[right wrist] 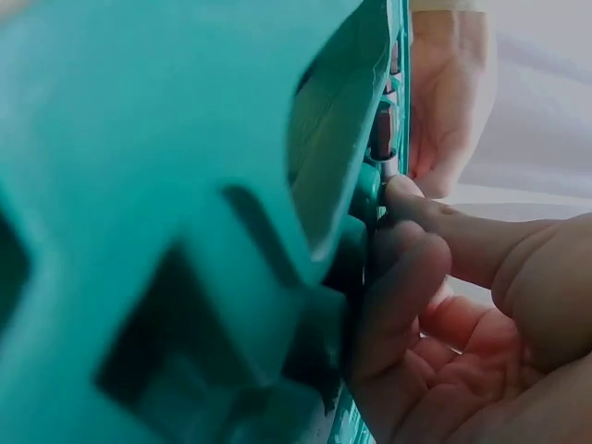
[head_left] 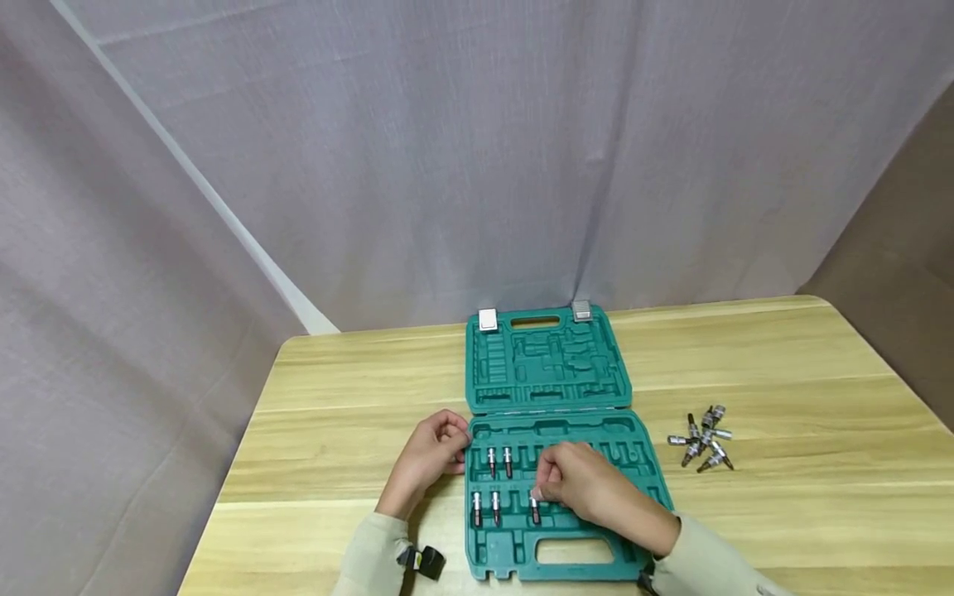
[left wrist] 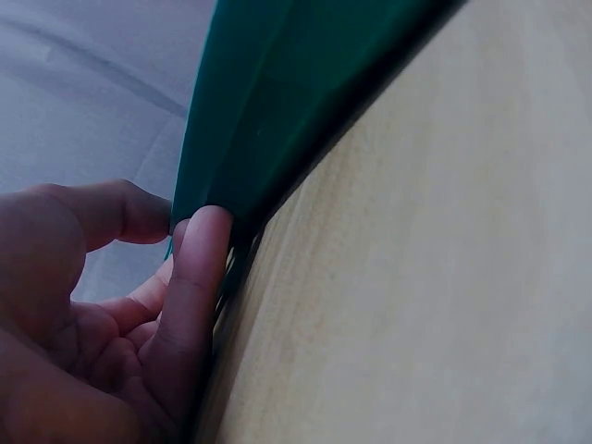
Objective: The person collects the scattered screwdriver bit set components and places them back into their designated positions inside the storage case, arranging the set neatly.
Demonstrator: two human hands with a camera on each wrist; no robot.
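Observation:
A green tool case (head_left: pixel 550 569) lies opened flat on the table, its lid (head_left: pixel 537 348) at the back. My left hand (head_left: pixel 435 451) grips the left edge of the case near the hinge, with fingertips (left wrist: pixel 205 231) against its side wall. With thumb and fingers, my right hand (head_left: pixel 581 480) pinches a bit socket (head_left: pixel 535 515) in the lower row of slots. Other bit sockets sit in the case: two in the upper row (head_left: pixel 508 462) and two at the left of the lower row (head_left: pixel 495 509). Part of the case's right side is hidden under the right hand and forearm.
Several loose bit sockets (head_left: pixel 704 443) lie in a pile on the wooden table (head_left: pixel 805 497), right of the case. Two latches (head_left: pixel 488 320) stand at the lid's far edge. A grey curtain (head_left: pixel 447 165) hangs behind the table.

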